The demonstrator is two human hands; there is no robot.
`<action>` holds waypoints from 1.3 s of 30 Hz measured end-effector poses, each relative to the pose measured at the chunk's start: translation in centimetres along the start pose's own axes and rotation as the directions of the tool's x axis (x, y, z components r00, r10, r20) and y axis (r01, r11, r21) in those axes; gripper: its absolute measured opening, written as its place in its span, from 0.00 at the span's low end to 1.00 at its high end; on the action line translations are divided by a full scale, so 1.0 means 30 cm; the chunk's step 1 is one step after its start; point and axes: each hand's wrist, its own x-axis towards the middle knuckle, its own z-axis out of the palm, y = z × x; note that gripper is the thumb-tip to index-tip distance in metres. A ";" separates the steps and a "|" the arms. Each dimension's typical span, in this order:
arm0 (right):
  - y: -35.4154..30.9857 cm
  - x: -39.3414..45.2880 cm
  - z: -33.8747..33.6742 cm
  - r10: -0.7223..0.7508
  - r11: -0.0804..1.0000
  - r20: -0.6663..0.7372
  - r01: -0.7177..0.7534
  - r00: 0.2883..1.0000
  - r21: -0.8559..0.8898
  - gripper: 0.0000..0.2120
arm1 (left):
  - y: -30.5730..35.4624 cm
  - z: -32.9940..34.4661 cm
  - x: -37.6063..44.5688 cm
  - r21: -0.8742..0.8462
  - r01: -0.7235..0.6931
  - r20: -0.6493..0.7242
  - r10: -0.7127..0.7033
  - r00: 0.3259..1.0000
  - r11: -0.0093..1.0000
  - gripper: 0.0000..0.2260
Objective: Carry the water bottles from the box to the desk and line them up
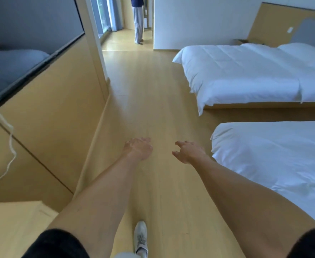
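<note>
Both my arms reach forward over the wooden floor [153, 90]. My left hand [139, 148] is open, fingers loosely spread, and holds nothing. My right hand [187, 151] is open too, its fingers curled a little, also with nothing in it. No water bottle is in view. A cardboard box [243, 41] shows at the far side of the farther bed, by the headboard; its contents are hidden. A wooden desk corner [13, 226] lies at the bottom left, beside my left arm.
Two white beds stand on the right, the near bed [275, 161] and the far bed [246, 75]. A wood-panelled wall with a TV screen [22, 43] and a hanging white cable [10, 146] runs along the left. A person [138, 19] stands in the far doorway. My shoe [140, 237] is on the floor.
</note>
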 end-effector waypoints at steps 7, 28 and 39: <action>-0.033 0.385 -0.152 0.066 0.998 0.017 -0.066 0.998 0.015 0.27 | -0.024 -0.154 0.434 0.024 -0.019 0.015 0.018 1.000 1.000 0.21; 0.104 1.414 -0.515 0.112 0.993 0.020 -0.113 0.994 0.038 0.28 | 0.065 -0.513 1.467 0.053 -0.104 0.070 0.100 0.993 0.993 0.22; 0.194 2.075 -0.792 0.002 0.998 0.057 -0.005 0.998 0.056 0.30 | 0.102 -0.740 2.058 -0.046 -0.022 0.084 0.026 0.996 0.999 0.24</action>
